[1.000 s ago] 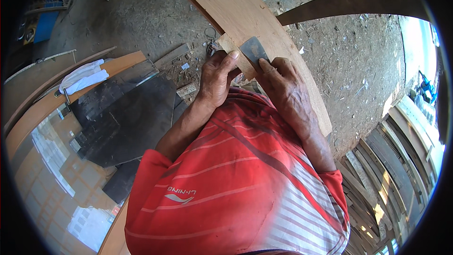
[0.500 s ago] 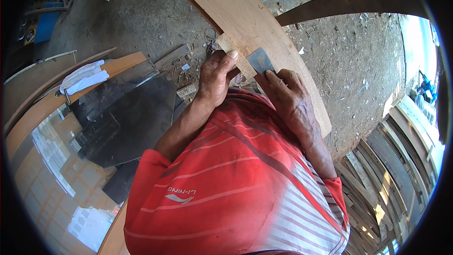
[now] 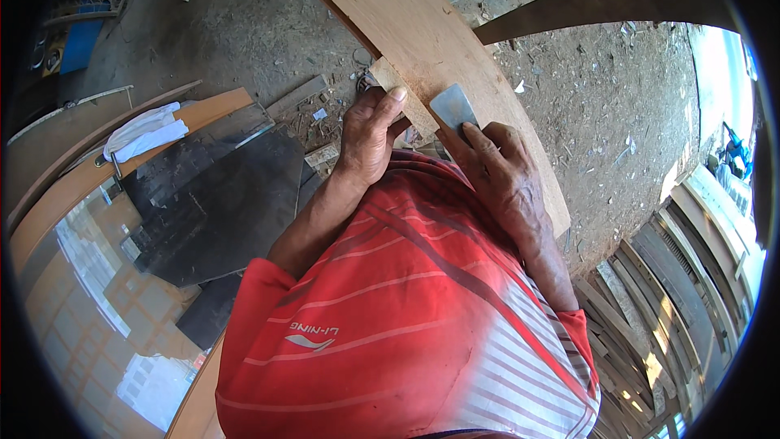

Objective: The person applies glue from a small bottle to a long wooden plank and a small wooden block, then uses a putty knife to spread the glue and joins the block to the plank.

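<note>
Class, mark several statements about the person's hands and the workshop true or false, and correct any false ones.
1. The left hand holds a small wooden piece. True.
2. The right hand is empty. False: it holds a flat grey piece.
3. A white cloth lies on a brown board. True.
4. The shirt is entirely green. False: it is mostly red.
5. Stacked planks are at the picture's lower right. True.

The left grip (image 3: 367, 134) pinches, thumb (image 3: 392, 102) uppermost, while the right grip (image 3: 504, 167) clasps palm-down.
</note>
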The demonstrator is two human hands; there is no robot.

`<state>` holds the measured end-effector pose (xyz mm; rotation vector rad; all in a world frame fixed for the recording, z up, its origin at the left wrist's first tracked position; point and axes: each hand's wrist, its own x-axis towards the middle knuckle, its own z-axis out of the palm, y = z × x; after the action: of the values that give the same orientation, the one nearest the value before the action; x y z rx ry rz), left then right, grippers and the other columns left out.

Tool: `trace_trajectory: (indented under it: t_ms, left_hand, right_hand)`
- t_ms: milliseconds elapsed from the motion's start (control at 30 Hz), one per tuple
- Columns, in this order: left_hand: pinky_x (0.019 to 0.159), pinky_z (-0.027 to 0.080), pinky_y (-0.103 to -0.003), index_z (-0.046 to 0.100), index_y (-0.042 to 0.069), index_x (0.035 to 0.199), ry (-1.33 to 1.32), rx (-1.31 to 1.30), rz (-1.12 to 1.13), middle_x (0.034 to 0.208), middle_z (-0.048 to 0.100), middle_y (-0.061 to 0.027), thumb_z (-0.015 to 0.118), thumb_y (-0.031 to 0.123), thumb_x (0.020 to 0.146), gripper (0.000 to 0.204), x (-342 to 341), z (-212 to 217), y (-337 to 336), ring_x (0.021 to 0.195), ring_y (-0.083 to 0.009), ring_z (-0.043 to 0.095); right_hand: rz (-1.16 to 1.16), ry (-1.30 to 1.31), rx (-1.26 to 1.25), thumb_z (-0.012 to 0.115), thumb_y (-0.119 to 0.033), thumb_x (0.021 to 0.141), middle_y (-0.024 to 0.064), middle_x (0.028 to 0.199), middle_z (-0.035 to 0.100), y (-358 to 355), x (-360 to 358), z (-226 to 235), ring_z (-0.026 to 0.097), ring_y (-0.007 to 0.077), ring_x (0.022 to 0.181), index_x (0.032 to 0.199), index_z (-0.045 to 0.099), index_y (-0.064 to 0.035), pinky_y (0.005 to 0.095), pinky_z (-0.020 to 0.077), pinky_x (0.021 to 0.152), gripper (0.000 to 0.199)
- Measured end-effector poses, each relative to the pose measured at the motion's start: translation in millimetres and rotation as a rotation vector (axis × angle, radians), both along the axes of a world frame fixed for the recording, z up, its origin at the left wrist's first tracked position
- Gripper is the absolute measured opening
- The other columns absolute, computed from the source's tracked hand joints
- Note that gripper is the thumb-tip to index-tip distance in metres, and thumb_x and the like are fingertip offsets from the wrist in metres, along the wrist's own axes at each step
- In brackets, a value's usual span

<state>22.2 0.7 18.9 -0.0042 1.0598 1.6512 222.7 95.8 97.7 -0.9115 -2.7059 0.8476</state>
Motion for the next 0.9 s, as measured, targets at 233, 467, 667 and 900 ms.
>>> trace_trajectory:
  t_ms: [233,467,667,900]
  left_hand:
    - [0.093,0.058,-0.035,0.065,0.009,0.119,0.002,-0.003,0.004,0.114,0.069,-0.0047,0.070,0.023,0.104,0.021,0.1,-2.0,-0.3,0.103,-0.0143,0.067]
    - [0.097,0.058,-0.036,0.064,0.005,0.122,-0.006,0.030,0.004,0.119,0.070,-0.0079,0.069,0.021,0.104,0.025,0.2,1.5,0.4,0.111,-0.0174,0.068]
    - [0.092,0.061,-0.036,0.064,0.005,0.122,-0.022,0.003,0.009,0.117,0.071,-0.0082,0.070,0.022,0.104,0.026,0.3,5.7,1.9,0.108,-0.0172,0.070]
    - [0.084,0.062,-0.034,0.063,0.005,0.126,0.015,-0.040,-0.001,0.115,0.071,-0.0066,0.071,0.025,0.104,0.032,0.5,6.2,1.3,0.103,-0.0162,0.071]
  right_hand:
    - [0.008,0.036,-0.002,0.074,-0.007,0.087,0.0153,0.111,0.062,1.1,-7.3,-7.9,0.063,0.0371,0.099,0.134,0.063,-0.0086,0.0465,0.0536,0.086,0.048]
    - [0.015,0.052,0.003,0.075,-0.011,0.087,0.0148,0.111,0.062,3.9,-10.2,-10.1,0.064,0.0363,0.099,0.134,0.063,-0.0078,0.0461,0.0533,0.086,0.048]
    - [0.044,0.012,-0.009,0.074,-0.012,0.089,0.0148,0.112,0.062,6.9,-19.3,-7.2,0.064,0.0357,0.100,0.133,0.063,-0.0075,0.0456,0.0533,0.087,0.046]
    - [0.036,0.063,0.004,0.071,-0.013,0.090,0.0147,0.112,0.062,11.5,-24.9,-9.7,0.063,0.0354,0.102,0.136,0.062,-0.0070,0.0445,0.0526,0.089,0.047]
